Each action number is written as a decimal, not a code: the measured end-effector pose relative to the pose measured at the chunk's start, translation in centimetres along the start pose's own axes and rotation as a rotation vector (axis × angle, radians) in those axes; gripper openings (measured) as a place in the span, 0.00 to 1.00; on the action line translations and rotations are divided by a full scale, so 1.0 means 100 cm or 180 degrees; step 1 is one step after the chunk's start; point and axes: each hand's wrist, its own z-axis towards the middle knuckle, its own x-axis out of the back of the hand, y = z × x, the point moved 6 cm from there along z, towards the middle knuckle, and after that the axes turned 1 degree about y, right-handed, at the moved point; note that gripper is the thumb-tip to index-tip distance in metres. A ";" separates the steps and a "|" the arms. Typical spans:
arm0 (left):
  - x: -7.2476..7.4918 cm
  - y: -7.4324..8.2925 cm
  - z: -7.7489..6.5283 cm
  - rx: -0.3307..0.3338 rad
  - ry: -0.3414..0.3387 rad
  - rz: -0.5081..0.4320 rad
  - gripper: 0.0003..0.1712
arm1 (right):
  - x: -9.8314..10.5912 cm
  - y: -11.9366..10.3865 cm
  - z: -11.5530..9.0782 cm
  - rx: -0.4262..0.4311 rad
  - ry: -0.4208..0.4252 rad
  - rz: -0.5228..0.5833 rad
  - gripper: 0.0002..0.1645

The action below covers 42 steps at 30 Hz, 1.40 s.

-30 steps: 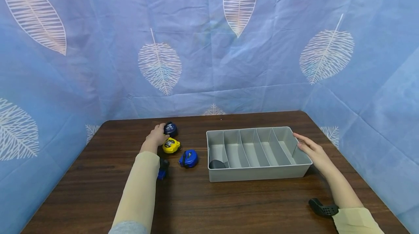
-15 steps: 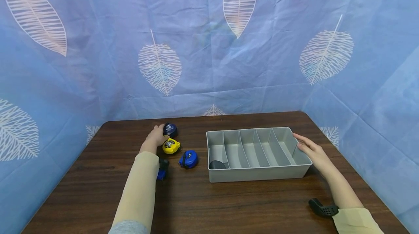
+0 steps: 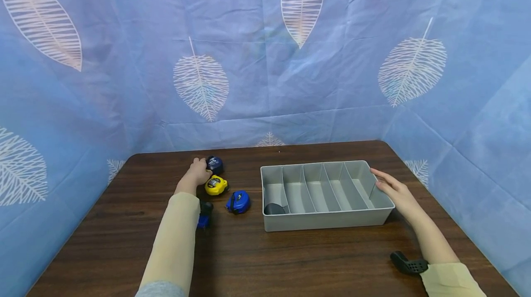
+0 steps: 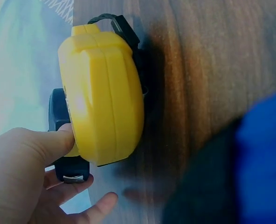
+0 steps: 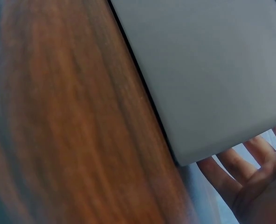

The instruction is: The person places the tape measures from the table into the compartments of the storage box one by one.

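Note:
At the back left, my left hand (image 3: 197, 172) holds a dark blue tape measure (image 3: 214, 164) at its left side. In the left wrist view, my thumb and fingers lie around its dark case (image 4: 58, 109), near its metal hook. A yellow tape measure (image 3: 216, 185) sits right beside that hand and hides part of the dark one from the wrist. My right hand (image 3: 398, 194) grips the right end of a grey compartment tray (image 3: 323, 221), with a fingertip over the rim. In the right wrist view, several fingers (image 5: 236, 165) reach round the tray's far corner.
A blue tape measure (image 3: 238, 201) lies between the yellow one and the tray. Another, blue and black (image 3: 204, 216), is partly hidden by my left sleeve. A dark rounded object (image 3: 274, 209) is in the tray's leftmost compartment. A patterned blue cloth (image 3: 249, 80) hangs behind the table.
My left hand shifts only very slightly at the dark blue tape measure. My right hand and the tray stay in place.

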 end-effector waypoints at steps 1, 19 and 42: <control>0.001 0.000 -0.001 0.0011 -0.0002 -0.0030 0.35 | 0.000 0.000 0.000 0.0008 0.0002 0.0004 0.33; 0.007 -0.003 0.000 -0.0086 0.0039 -0.0134 0.35 | 0.000 0.003 0.001 -0.0052 -0.0003 -0.0014 0.34; 0.020 -0.004 -0.004 -0.0192 0.0117 -0.0010 0.35 | 0.001 0.004 0.002 -0.0101 -0.0006 -0.0023 0.34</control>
